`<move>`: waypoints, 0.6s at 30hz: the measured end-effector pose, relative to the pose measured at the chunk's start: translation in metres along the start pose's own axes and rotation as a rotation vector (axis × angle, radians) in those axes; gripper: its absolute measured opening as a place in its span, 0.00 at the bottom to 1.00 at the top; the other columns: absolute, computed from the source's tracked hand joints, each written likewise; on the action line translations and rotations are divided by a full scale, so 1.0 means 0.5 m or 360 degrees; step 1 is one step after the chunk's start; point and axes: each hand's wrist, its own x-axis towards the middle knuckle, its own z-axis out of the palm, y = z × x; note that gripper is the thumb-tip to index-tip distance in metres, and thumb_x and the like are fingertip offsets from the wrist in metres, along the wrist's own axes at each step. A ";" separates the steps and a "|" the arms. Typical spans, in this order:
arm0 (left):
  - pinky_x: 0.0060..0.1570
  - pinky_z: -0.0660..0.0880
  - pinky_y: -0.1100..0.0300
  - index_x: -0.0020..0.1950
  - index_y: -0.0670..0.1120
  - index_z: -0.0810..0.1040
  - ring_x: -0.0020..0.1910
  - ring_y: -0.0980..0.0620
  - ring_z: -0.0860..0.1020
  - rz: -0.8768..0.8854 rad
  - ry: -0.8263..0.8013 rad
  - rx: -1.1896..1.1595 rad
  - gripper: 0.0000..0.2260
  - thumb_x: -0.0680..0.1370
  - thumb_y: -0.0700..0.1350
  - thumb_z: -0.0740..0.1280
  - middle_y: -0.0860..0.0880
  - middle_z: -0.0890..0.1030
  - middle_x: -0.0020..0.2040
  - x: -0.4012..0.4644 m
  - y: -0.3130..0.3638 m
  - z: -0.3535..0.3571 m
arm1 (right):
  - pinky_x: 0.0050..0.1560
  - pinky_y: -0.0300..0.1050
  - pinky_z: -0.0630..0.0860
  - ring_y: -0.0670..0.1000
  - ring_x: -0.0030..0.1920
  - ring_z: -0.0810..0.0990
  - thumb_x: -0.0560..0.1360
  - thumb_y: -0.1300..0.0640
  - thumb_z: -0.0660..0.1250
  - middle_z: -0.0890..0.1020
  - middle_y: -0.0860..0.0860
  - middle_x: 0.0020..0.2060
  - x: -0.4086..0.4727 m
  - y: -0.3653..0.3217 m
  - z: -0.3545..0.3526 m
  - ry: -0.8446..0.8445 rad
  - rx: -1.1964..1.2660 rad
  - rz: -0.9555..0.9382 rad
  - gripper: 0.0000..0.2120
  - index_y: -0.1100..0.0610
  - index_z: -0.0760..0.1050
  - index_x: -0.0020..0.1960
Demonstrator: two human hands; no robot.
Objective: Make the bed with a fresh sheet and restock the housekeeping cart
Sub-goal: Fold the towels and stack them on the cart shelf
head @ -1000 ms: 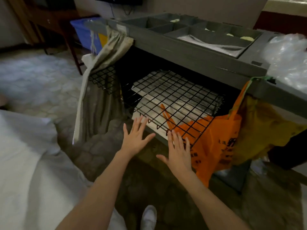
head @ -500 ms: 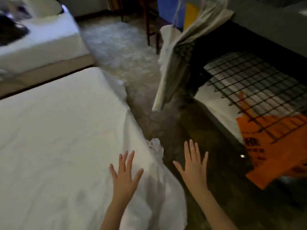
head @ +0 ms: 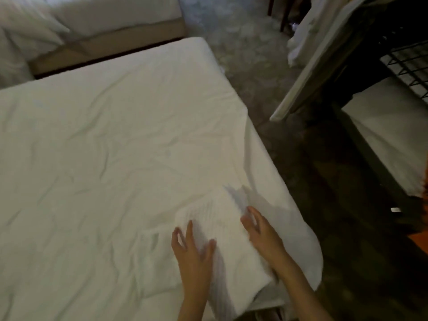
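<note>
Hands moved from cart to bed, left hand (head: 194,252) and right hand (head: 262,232) fingers spread, flanking folded sheet (head: 228,230).

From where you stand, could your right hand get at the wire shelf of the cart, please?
Probably not without turning: the right hand rests on the folded white linen on the bed, while the wire shelf lies across a strip of open floor, well beyond it.

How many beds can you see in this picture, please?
2. The near bed, covered by a white sheet, fills the left and centre under both hands. The second bed lies beyond it, top left. Others may be out of view.
</note>
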 end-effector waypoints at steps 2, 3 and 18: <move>0.62 0.64 0.61 0.70 0.62 0.58 0.71 0.43 0.61 -0.0229 -0.0090 -0.0261 0.30 0.75 0.47 0.71 0.43 0.51 0.74 -0.037 -0.009 -0.001 | 0.71 0.51 0.60 0.51 0.73 0.61 0.65 0.28 0.57 0.58 0.46 0.75 -0.008 -0.010 -0.001 -0.0128 -0.0097 0.0020 0.43 0.43 0.51 0.75; 0.63 0.64 0.60 0.70 0.65 0.55 0.69 0.42 0.63 -0.0295 -0.0139 -0.0300 0.32 0.75 0.48 0.70 0.44 0.51 0.73 -0.050 -0.012 0.000 | 0.70 0.52 0.60 0.52 0.73 0.60 0.66 0.29 0.61 0.57 0.46 0.75 -0.010 -0.013 -0.002 -0.0161 -0.0164 0.0011 0.44 0.43 0.49 0.76; 0.61 0.60 0.70 0.68 0.68 0.57 0.54 0.63 0.64 0.0151 -0.0287 -0.0349 0.31 0.76 0.41 0.68 0.51 0.64 0.65 -0.072 0.129 -0.070 | 0.58 0.40 0.65 0.48 0.57 0.68 0.76 0.56 0.67 0.64 0.48 0.58 -0.080 -0.053 -0.047 0.0206 0.0150 -0.0266 0.26 0.39 0.59 0.67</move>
